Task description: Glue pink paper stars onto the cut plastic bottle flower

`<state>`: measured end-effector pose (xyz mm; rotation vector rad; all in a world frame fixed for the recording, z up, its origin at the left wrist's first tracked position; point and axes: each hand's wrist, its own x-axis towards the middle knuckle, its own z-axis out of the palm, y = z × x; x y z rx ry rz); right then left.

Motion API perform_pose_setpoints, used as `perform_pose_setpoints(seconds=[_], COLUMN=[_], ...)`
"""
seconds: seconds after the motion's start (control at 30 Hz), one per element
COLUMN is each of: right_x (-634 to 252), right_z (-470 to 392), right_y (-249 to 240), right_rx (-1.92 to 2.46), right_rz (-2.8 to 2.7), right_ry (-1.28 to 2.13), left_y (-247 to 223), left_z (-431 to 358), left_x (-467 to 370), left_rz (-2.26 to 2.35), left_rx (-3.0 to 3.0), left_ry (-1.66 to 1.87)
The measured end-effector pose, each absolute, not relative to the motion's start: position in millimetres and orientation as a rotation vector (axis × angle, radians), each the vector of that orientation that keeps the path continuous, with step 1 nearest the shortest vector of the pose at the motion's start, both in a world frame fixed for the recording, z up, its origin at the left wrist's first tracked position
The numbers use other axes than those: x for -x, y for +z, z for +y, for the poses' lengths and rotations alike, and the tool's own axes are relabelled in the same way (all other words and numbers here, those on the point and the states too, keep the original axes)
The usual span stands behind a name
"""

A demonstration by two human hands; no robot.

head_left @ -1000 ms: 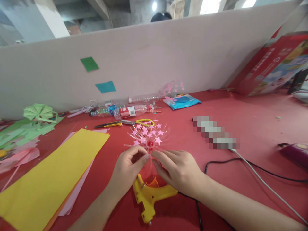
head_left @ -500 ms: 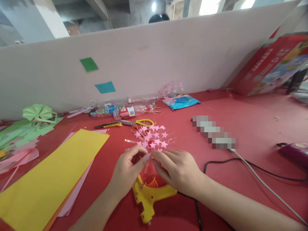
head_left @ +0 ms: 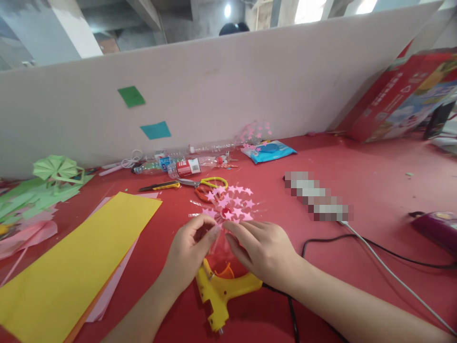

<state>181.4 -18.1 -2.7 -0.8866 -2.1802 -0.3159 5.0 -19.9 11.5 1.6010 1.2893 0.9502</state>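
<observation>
Between my hands lies a cut clear plastic bottle (head_left: 226, 213), its thin strips fanned outward around a red cap and tipped with several pink stars. My left hand (head_left: 194, 240) comes from the left, thumb and index finger pinched at a pink star (head_left: 219, 226) on the near side. Beside those fingertips, my right hand (head_left: 262, 245) has its fingers bent and close together; what they hold is hidden. Just below the hands a yellow glue gun (head_left: 228, 290) with an orange trigger lies on the red table, partly behind my right hand.
Yellow paper (head_left: 82, 262) lies left, near green paper pieces (head_left: 53, 190). Beyond the stars are scissors (head_left: 214, 182), a utility knife (head_left: 160, 186), plastic bottles (head_left: 189, 166) and a wipes pack (head_left: 269, 151). Cables (head_left: 385, 257) cross the right side. A white partition (head_left: 214, 95) stands behind.
The star-tipped strips have turned and shifted slightly to the right. Both hands keep nearly the same place, fingertips close together at the near side.
</observation>
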Motion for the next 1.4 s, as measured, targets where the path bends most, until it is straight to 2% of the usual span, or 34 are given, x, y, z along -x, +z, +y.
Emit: perform_pose_setpoints(seconds=[1.4], right_x=[-183.4], right_z=[-14.9], right_y=[0.0], right_rx=[0.885], right_rz=[-2.177], right_ry=[-0.296], left_y=[7.7], left_z=[-15.8], left_x=[-2.0], left_rz=[1.294], left_rx=[-1.533], left_ry=[1.020])
